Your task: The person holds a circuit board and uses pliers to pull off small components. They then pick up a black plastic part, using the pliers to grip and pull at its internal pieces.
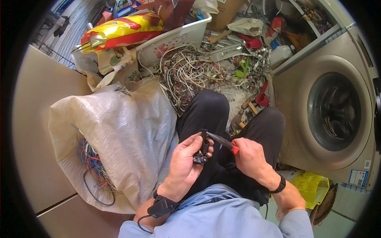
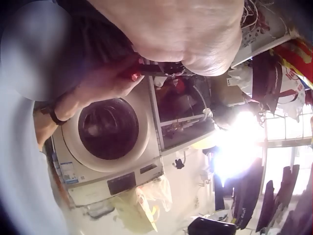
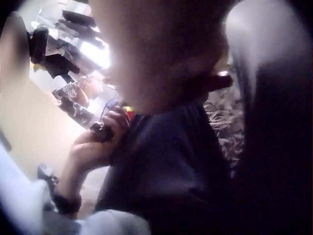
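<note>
In the head view the left hand (image 1: 185, 160) pinches a small black part (image 1: 200, 158) upright between thumb and fingers, above the lap. The right hand (image 1: 252, 158) grips red-handled pliers (image 1: 224, 142), whose metal nose points left and reaches the top of the black part; whether the tips bite on it I cannot tell. The left wrist view has the left hand (image 2: 186, 34) large at the top, with the black part (image 2: 172, 68) partly hidden below it. In the right wrist view the right hand (image 3: 161, 58) is dark and blurred, a pliers handle (image 3: 220, 82) sticking out.
A pale woven sack (image 1: 115, 139) with wires inside stands at the left. Tangled cables (image 1: 184, 73) and scraps cover the floor ahead, beside a white bin (image 1: 178, 39). A washing machine (image 1: 293, 85) is at the right, a yellow bag (image 1: 311, 188) below it.
</note>
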`<state>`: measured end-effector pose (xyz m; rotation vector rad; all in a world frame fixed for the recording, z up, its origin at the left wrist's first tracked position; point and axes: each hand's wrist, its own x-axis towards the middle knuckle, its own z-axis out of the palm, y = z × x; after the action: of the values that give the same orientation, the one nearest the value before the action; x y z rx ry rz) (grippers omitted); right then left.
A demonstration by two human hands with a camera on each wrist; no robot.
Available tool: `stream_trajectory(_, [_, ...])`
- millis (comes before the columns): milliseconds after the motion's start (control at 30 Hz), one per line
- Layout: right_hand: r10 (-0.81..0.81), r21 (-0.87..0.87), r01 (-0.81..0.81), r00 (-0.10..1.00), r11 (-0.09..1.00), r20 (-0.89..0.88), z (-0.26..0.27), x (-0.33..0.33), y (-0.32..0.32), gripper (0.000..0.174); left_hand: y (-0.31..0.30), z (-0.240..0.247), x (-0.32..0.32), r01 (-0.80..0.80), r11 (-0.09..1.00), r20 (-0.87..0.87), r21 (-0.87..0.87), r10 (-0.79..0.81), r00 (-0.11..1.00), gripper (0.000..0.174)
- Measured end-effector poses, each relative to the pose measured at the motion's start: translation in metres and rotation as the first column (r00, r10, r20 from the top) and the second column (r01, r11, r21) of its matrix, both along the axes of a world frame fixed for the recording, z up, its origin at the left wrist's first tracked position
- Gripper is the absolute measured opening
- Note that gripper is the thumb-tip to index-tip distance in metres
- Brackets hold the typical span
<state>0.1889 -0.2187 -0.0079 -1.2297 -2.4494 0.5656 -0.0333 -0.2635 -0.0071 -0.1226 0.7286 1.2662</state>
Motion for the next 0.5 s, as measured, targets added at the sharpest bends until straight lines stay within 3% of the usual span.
stream_trajectory(33, [0.003,-0.001,-0.003,1.000,1.000,-0.001,0.002,0.000,-0.003,0.018,-0.001,0.000,0.000,0.008,1.000,0.002,-0.005,-0.008,1.000,0.022])
stream_trajectory(100, [-0.008,-0.386,-0.022,0.997,0.922,-0.076,0.013,0.000,-0.006,0.016,0.002,0.002,0.000,0.014,1.000,0.009,-0.004,-0.014,1.000,0.022])
stream_trajectory(133, [-0.008,-0.389,-0.023,0.997,0.921,-0.077,0.016,0.001,-0.007,0.016,0.001,0.003,0.000,0.024,1.000,0.017,-0.012,-0.023,1.000,0.022])
stream_trajectory(200, [-0.021,-0.625,-0.035,0.997,0.780,-0.081,0.021,0.002,-0.006,0.018,-0.001,0.000,0.001,0.024,1.000,0.030,-0.010,-0.024,0.999,0.022])
stream_trajectory(233, [-0.024,-0.623,-0.031,0.997,0.781,-0.079,0.020,0.002,-0.005,0.018,-0.001,-0.002,0.002,0.031,1.000,0.045,-0.006,-0.031,0.999,0.022])
stream_trajectory(300, [-0.062,-0.803,-0.074,0.989,0.591,-0.136,0.018,0.003,-0.004,0.015,-0.002,-0.003,0.001,0.037,0.999,0.066,0.002,-0.037,0.997,0.023])
stream_trajectory(333, [-0.061,-0.803,-0.075,0.989,0.591,-0.137,0.019,0.004,-0.003,0.015,-0.002,-0.004,-0.001,0.037,0.999,0.083,0.016,-0.038,0.996,0.023])
stream_trajectory(400, [-0.218,-0.953,-0.221,0.939,0.208,-0.265,0.025,0.006,-0.003,0.013,0.001,-0.009,-0.013,-0.001,1.000,0.112,0.000,0.001,0.994,0.024])
stream_trajectory(500, [-0.169,-0.941,-0.206,0.952,0.268,-0.257,0.044,0.008,0.001,0.012,-0.001,-0.005,-0.015,-0.017,1.000,0.142,-0.009,0.018,0.990,0.025])
